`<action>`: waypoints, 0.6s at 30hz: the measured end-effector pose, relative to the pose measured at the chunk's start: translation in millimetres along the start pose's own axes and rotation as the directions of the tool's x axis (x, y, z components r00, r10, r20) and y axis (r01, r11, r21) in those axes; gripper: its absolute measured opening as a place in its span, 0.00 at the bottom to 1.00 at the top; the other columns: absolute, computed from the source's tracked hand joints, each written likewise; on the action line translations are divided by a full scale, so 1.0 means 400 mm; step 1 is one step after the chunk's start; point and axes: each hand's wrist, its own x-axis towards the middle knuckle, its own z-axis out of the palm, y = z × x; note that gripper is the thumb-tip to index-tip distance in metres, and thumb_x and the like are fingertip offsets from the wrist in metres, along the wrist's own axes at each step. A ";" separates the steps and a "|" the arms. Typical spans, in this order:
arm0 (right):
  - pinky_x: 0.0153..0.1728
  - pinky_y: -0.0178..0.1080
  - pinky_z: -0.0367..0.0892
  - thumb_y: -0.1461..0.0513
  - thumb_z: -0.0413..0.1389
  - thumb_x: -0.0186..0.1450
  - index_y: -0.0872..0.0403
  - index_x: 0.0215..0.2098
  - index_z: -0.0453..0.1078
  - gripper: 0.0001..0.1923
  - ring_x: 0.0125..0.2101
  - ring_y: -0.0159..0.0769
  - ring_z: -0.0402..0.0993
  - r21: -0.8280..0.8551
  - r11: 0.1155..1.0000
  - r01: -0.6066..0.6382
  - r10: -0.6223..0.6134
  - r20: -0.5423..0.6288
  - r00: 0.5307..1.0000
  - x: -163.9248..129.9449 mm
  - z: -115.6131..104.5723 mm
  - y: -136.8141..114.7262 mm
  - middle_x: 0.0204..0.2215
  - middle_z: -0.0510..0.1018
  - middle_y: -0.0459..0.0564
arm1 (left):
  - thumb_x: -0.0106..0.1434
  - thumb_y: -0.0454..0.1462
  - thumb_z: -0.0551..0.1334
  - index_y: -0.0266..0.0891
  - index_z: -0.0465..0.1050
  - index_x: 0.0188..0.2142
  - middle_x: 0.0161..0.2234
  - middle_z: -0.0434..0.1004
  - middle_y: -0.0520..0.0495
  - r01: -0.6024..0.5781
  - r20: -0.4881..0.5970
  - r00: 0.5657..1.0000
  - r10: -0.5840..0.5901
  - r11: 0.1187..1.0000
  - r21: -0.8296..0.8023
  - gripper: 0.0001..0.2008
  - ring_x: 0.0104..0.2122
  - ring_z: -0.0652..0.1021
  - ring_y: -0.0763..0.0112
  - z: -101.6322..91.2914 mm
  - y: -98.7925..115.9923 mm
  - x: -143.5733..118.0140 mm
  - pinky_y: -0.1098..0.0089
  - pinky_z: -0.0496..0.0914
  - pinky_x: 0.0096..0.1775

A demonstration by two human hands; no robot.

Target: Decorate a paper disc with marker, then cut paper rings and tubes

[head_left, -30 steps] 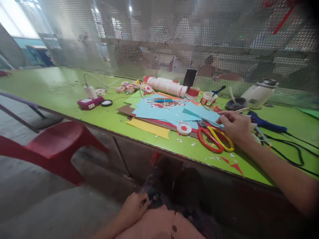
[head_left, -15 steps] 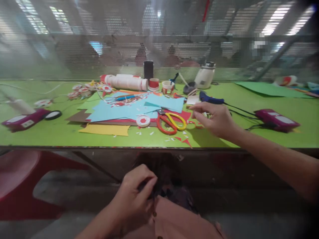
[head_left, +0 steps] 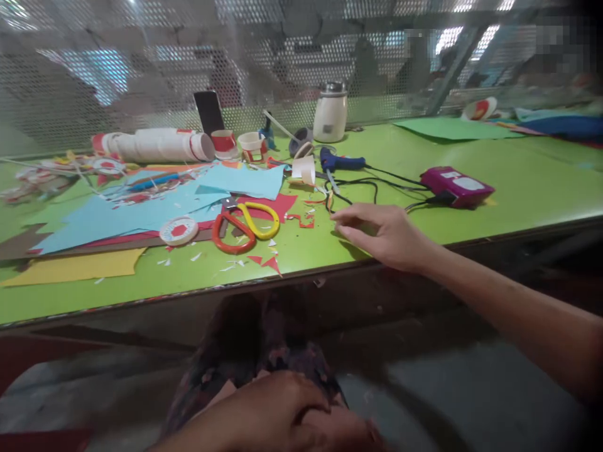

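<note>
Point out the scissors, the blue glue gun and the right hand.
Scissors (head_left: 247, 220): head view, on the inner side of the yellow handle.
Blue glue gun (head_left: 342, 162): head view, on its body near the grip.
Right hand (head_left: 394, 236): head view, on the back of the hand.

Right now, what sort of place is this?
Probably a craft workshop: a long, bright-green table holds red-and-yellow-handled metal scissors, light-blue paper sheets and a dark-blue, pistol-shaped glue gun.
</note>
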 end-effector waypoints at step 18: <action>0.36 0.34 0.66 0.71 0.52 0.61 0.59 0.35 0.74 0.10 0.30 0.29 0.71 0.147 0.989 -0.007 -0.001 0.055 0.998 0.016 0.002 0.012 0.30 0.78 0.47 | 0.58 0.39 0.59 0.47 0.75 0.42 0.45 0.76 0.51 0.189 0.213 0.961 -0.177 0.981 -0.037 0.13 0.45 0.74 0.64 0.000 0.051 0.106 0.71 0.65 0.45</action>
